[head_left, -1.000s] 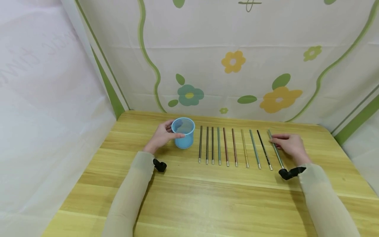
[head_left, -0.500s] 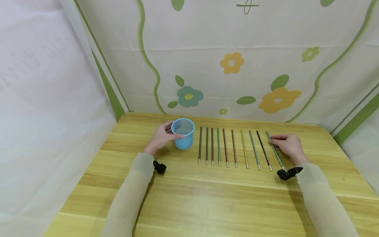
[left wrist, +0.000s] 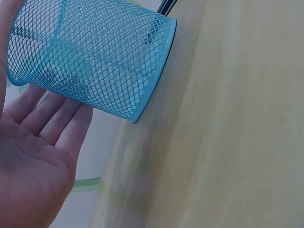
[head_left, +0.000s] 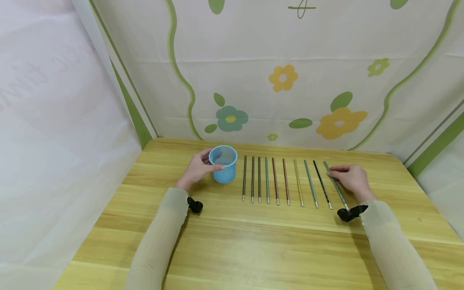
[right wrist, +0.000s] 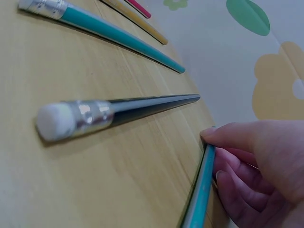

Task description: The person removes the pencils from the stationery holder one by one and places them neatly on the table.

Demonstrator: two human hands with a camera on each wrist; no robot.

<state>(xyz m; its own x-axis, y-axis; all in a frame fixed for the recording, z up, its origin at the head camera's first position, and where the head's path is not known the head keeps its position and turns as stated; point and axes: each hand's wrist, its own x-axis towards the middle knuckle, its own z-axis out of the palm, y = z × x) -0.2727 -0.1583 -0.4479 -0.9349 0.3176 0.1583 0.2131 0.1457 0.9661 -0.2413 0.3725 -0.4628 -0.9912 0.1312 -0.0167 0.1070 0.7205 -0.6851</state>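
Observation:
A light blue mesh pencil cup [head_left: 224, 174] stands on the table left of the row of pencils. My left hand [head_left: 198, 168] holds its side, thumb across the front and fingers behind; in the left wrist view the fingers lie against the mesh [left wrist: 95, 57]. At the right end of the row, my right hand [head_left: 351, 179] pinches a teal pencil [head_left: 336, 186] near its far end between thumb and fingers. The right wrist view shows this teal pencil [right wrist: 202, 185] along the table, its eraser end out of frame. Beside it lies a black pencil [head_left: 322, 184] with a white eraser.
Several more pencils lie side by side, eraser ends toward me: teal [head_left: 311, 183], yellow [head_left: 299, 183], dark red [head_left: 286, 182] and black [head_left: 244, 178] among them. A flower-printed cloth [head_left: 253, 80] hangs along the table's back edge, and a white cloth [head_left: 65, 141] at the left.
My right hand has shifted slightly left, swinging the far end of the teal pencil left toward the black one. My left hand keeps its hold on the pencil cup.

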